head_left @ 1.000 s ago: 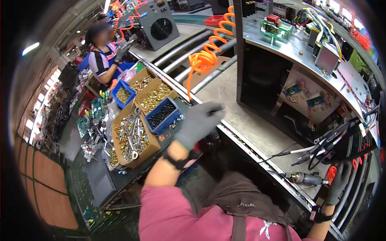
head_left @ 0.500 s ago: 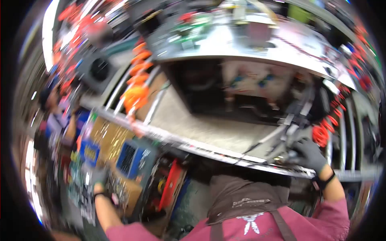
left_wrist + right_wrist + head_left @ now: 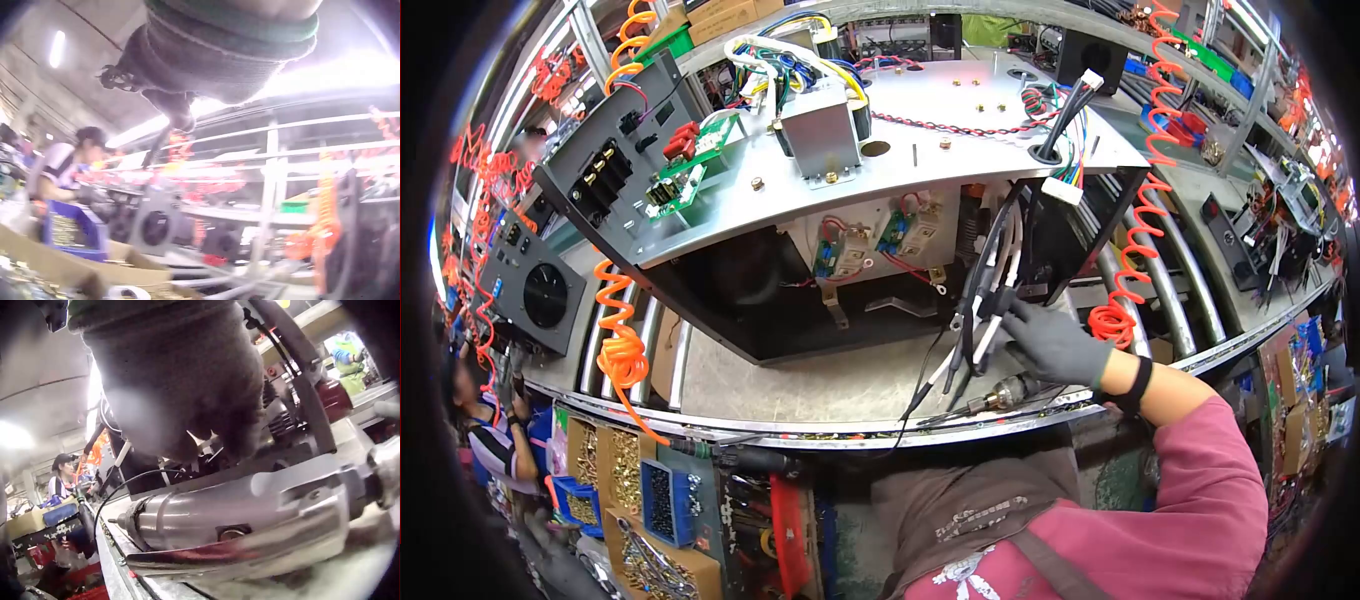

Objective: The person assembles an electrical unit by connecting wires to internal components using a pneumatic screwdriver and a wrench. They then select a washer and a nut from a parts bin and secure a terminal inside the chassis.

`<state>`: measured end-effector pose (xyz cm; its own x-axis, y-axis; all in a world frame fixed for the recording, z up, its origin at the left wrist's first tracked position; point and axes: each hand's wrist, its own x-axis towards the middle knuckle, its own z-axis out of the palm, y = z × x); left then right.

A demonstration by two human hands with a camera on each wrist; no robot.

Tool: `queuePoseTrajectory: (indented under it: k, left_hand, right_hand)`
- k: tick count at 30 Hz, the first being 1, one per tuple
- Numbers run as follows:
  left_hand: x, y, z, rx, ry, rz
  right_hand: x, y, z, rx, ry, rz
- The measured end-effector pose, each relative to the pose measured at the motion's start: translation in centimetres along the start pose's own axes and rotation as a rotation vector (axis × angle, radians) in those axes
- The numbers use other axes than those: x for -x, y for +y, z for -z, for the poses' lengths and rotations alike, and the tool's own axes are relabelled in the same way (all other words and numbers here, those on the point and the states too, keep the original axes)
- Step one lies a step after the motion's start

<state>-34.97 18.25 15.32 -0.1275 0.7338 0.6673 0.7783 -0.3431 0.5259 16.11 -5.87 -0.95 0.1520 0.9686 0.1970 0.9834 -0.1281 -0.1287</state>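
Note:
My gloved right hand (image 3: 1060, 345) grips black and white cables (image 3: 980, 325) that hang from the open metal cabinet (image 3: 960, 110). Just below that hand, a grey air screwdriver (image 3: 1005, 393) lies on the bench near its front edge; the right wrist view shows its metal body (image 3: 250, 509) close up, under the gloved fingers (image 3: 244, 440). My left hand (image 3: 555, 560) is blurred at the lower left, beside a cardboard box holding wrenches (image 3: 650, 560). Small dark knobbly pieces (image 3: 115, 78) show at its fingertips in the left wrist view; I cannot tell what it holds.
Boxes of brass fasteners (image 3: 625, 465) and a blue bin of black screws (image 3: 683, 510) stand at the left. Orange coiled hoses (image 3: 620, 355) hang on both sides of the cabinet. Beyond the boxes, another person (image 3: 490, 440) works near a grey unit with a fan (image 3: 545, 295).
The head view has swung right towards the cabinet. My right hand has moved from the screwdriver to the cables. My left hand has moved left and down, past the bench edge to the box with wrenches.

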Motion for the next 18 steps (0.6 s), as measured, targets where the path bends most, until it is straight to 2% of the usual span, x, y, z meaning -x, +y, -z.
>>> queuePoseTrajectory:
  k: [1, 3, 4, 5, 6, 7, 8, 9, 11, 13, 14, 15, 18]
  left_hand:
    - [1.4, 5.2, -0.6, 0.085, -0.147, -0.026]
    - [3.8, 2.8, -3.7, 0.503, -0.461, -0.081]
    - [6.2, 4.9, -6.0, 0.324, -0.689, -0.067]
    - [8.7, 10.2, -8.0, 0.395, -0.783, -0.336]
    - [9.8, 13.6, -9.4, 0.245, -1.071, -0.266]
    - [12.2, 12.9, -13.6, 0.341, -1.158, -0.337]
    - [12.7, 15.7, -15.5, 0.252, -1.461, -0.101]
    - [15.9, 13.7, -20.5, 0.433, -1.178, -0.461]
    - [18.2, 14.6, -24.7, 0.444, -1.389, -0.196]
    - [19.7, 14.3, -27.6, 0.449, -1.195, -0.359]
    - [20.1, 14.4, -28.3, 0.492, -1.268, -0.265]
    - [20.1, 14.6, -28.7, 0.498, -1.276, -0.264]
    - [20.1, 14.6, -29.6, 0.472, -1.316, -0.187]
  right_hand:
    - [-0.7, -0.1, -0.2, 0.016, -0.007, 0.009]
    - [-2.2, 0.0, -0.7, 0.251, -0.117, -0.12]
    - [-2.7, 0.4, -1.0, 0.383, -0.075, -0.097]
    - [-3.3, 1.0, -1.6, 0.389, -0.072, -0.08]
    - [-3.9, 1.7, -2.3, 0.361, -0.113, -0.101]
    - [-4.3, 2.0, -2.5, 0.33, -0.15, -0.127]
    - [-4.4, 2.0, -2.2, 0.339, -0.032, -0.072]
    - [-4.4, 2.3, -2.1, 0.347, -0.015, -0.069]
    - [-4.0, 2.8, -2.0, 0.319, 0.097, -0.016]
    - [-4.2, 3.1, -1.8, 0.332, 0.157, -0.041]
    - [-4.3, 3.6, -2.2, 0.352, 0.101, -0.087]
    - [-4.3, 3.9, -2.5, 0.367, 0.04, -0.134]
    - [-4.5, 4.0, -2.4, 0.392, 0.018, -0.131]
